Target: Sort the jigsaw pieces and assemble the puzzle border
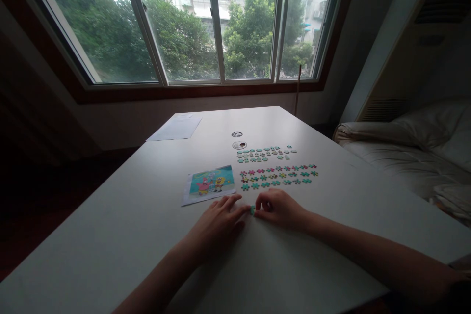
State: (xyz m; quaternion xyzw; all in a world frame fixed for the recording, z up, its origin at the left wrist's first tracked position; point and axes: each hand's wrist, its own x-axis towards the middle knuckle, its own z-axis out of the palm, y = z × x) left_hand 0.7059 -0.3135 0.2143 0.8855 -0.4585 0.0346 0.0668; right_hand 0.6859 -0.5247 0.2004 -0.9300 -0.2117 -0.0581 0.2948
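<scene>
A small green jigsaw puzzle piece (252, 210) is on the white table between my two hands. My right hand (277, 207) pinches its right side between thumb and fingertips. From the other side my left hand (224, 217) reaches in with its fingers stretched and apart, one fingertip touching the piece's left edge. Just beyond my left hand lies a sheet with a printed cartoon picture (211, 181) in turquoise, pink and yellow. Several rows of loose puzzle pieces (282, 175), mostly green with some pink and yellow, are spread past my right hand.
Farther back on the white table (140, 206) are two round discs, a nearer one (239, 145) and a farther one (237, 134). A blank paper sheet (174, 129) lies at the far left corner. A pale sofa (397, 157) stands to the right, below a tall cabinet-like unit (397, 49).
</scene>
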